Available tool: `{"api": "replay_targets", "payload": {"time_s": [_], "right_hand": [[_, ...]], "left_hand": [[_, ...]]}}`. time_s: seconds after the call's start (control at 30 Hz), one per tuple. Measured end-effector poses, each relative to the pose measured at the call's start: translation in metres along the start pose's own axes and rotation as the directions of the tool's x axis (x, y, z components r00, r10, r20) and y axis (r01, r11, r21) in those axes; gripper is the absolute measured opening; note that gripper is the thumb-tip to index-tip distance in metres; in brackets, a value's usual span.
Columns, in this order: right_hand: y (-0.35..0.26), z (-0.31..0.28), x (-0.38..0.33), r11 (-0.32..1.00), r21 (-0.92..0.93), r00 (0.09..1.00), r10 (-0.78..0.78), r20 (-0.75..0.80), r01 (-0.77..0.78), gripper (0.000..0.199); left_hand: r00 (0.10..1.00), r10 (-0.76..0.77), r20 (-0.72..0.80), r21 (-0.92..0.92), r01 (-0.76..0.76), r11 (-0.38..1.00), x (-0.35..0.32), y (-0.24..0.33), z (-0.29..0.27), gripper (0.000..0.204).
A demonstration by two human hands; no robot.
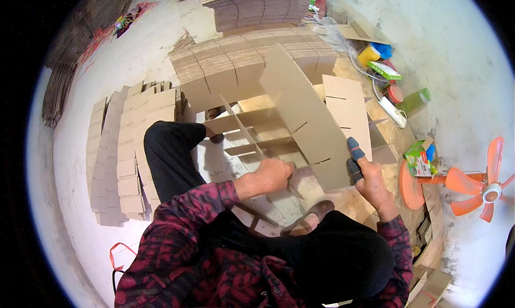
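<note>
My right hand point(370, 182), with dark covers on two fingers, grips the right edge of a large tilted cardboard panel point(306, 115) with short slots cut in it. My left hand point(271, 175) is closed in a fist at the near end of a narrow cardboard divider strip point(244, 126); its fingertips are partly hidden. Crosswise cardboard strips point(249, 117) meet that divider, forming an open grid low between my knees. Right of the large panel stands a smaller slotted cardboard piece point(346, 107).
Stacked cardboard sheets point(247, 53) lie ahead, with a taller stack point(257, 7) behind. More slotted pieces point(145, 115) stand on the floor at left. Along the right wall are an orange fan point(485, 187), a power strip point(392, 112), a green jar point(416, 101) and a small box point(419, 160).
</note>
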State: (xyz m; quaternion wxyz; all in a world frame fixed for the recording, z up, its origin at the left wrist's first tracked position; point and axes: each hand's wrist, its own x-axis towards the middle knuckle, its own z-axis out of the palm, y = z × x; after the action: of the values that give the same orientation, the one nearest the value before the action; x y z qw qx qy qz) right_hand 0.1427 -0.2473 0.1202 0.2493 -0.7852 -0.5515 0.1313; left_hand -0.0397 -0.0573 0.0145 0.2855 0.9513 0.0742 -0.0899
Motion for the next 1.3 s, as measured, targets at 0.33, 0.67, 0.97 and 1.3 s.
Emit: {"api": "replay_targets", "payload": {"time_s": [0.33,0.67,0.97,1.3], "right_hand": [[0.001,0.02,-0.004,0.997,-0.051,0.996,-0.053,0.067,0.057,0.084],[0.019,0.085,-0.004,0.967,-0.189,0.97,-0.131,0.203,0.17,0.024],[0.015,0.046,-0.028,0.999,-0.048,0.959,-0.003,-0.283,-0.011,0.04],[0.081,0.097,-0.053,0.833,0.443,0.802,0.496,-0.334,-0.331,0.046]], "left_hand": [[1.0,0.029,0.007,0.01,-0.029,1.0,-0.007,-0.002,0.007,0.026],[0.999,0.027,-0.031,0.022,-0.027,0.999,-0.006,0.004,0.007,0.025],[0.999,-0.018,0.031,0.214,0.011,0.977,-0.024,-0.028,-0.031,0.026],[0.926,0.247,-0.284,0.173,-0.204,0.964,0.017,0.023,-0.04,0.026]]}}
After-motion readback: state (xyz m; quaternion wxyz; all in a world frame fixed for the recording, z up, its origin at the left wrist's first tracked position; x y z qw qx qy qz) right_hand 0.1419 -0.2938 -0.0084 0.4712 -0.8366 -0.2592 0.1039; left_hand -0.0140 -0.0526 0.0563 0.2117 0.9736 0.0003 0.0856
